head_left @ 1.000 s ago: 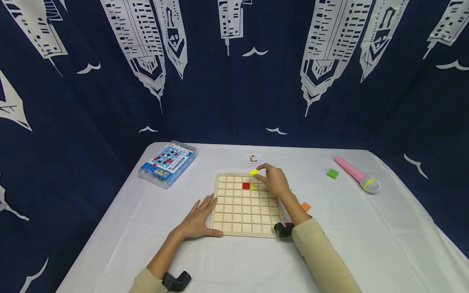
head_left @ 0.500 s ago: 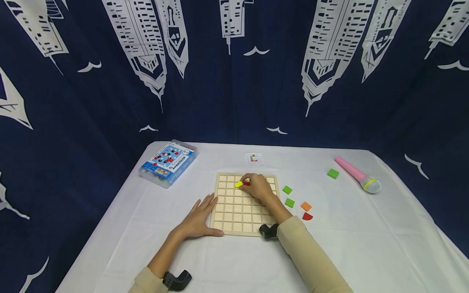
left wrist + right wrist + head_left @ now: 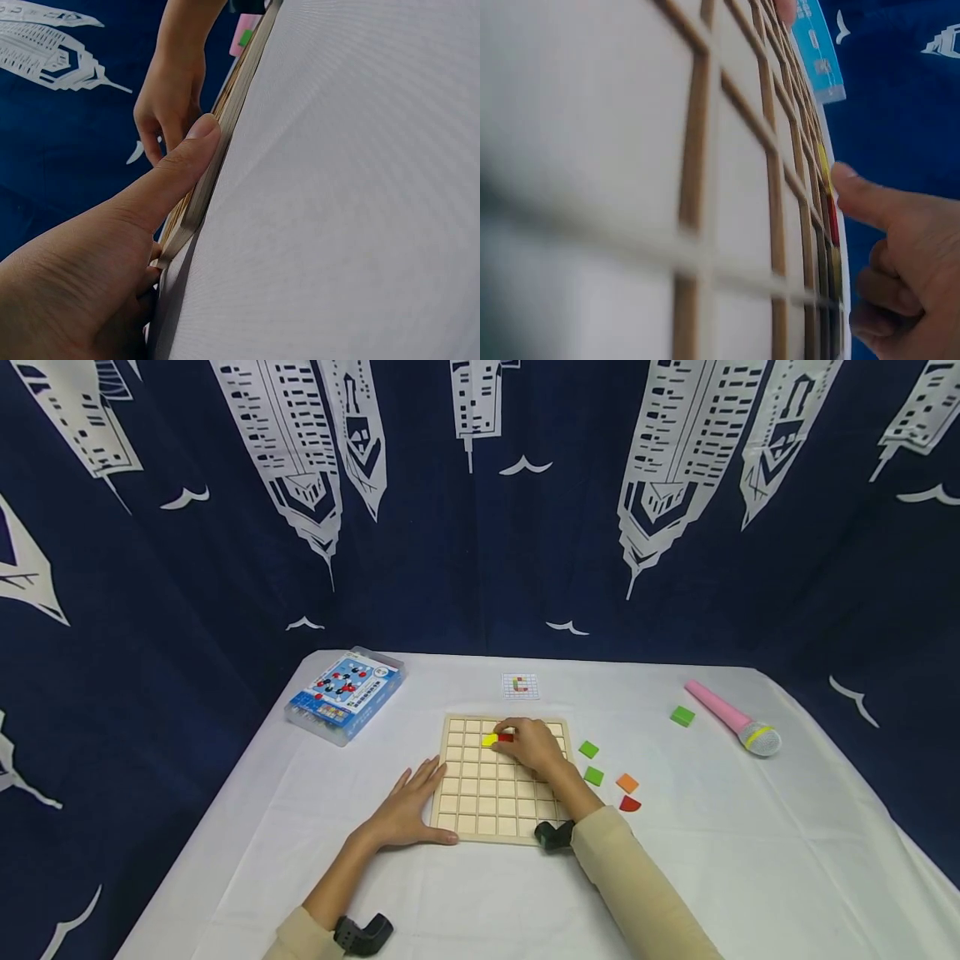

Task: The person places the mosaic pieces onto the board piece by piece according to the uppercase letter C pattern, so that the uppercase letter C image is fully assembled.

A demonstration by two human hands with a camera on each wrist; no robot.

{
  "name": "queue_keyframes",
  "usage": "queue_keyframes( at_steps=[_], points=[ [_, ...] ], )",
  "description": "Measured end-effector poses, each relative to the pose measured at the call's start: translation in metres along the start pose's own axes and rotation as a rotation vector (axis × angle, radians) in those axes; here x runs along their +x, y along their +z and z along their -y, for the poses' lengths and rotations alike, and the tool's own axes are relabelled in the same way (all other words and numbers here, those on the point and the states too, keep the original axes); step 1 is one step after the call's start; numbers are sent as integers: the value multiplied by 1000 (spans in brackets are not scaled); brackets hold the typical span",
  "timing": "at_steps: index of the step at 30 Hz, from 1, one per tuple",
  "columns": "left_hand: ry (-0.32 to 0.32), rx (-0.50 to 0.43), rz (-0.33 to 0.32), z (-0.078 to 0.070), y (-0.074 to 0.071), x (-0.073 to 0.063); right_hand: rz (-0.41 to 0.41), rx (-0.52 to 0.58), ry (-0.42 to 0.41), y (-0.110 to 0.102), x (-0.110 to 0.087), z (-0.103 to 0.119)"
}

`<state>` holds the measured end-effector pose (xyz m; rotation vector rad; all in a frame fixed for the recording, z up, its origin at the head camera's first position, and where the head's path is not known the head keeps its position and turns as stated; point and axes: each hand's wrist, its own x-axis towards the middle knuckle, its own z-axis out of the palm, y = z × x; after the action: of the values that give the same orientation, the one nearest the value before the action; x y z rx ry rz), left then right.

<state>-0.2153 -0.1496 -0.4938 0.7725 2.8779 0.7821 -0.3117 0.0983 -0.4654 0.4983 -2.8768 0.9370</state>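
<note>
A wooden grid board [image 3: 477,793] lies on the white table. In its second row from the far edge sits a red tile [image 3: 506,737], partly covered by my right hand [image 3: 534,747]. The thumb and index finger of that hand pinch a yellow tile [image 3: 489,740] at the cell just left of the red one. In the right wrist view the thumb is right at the yellow tile [image 3: 824,166]. My left hand [image 3: 408,807] rests spread at the board's near left corner; its thumb [image 3: 176,169] lies along the front edge, the other fingers by the left side.
Right of the board lie two green tiles [image 3: 588,749], an orange tile [image 3: 627,783] and a red quarter-round piece [image 3: 630,804]. Farther right are green tiles [image 3: 682,716] and a pink toy microphone [image 3: 731,718]. A small pattern card [image 3: 520,686] and a blue-labelled box [image 3: 347,693] stand behind.
My right hand has carried the yellow tile from above the board's far edge leftward and down to the cell beside the red tile. The left hand stays in place.
</note>
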Motion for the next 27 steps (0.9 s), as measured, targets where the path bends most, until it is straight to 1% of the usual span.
queue_keyframes(
  at_steps=[3,7,11,16,18,22,25,27],
  points=[
    [-5,1,3,-1,1,0,-13,16,5,-10,-5,-5],
    [0,-1,2,-2,0,-1,-55,41,11,-31,-14,-18],
    [1,4,1,-2,0,0,-117,31,34,-53,-26,-41],
    [-8,-3,2,-2,-1,-1,-156,20,115,-69,-41,-71],
    [-9,-2,1,-2,0,-1,-153,15,155,-71,-46,-81],
    [-10,-2,-4,-1,1,-1,-115,-5,210,-73,-54,-93],
    [-12,-6,-5,-1,1,-1,-82,-19,220,-75,-57,-97],
    [-13,-8,-5,-1,1,-1,-74,-27,218,-77,-57,-98]
  ],
)
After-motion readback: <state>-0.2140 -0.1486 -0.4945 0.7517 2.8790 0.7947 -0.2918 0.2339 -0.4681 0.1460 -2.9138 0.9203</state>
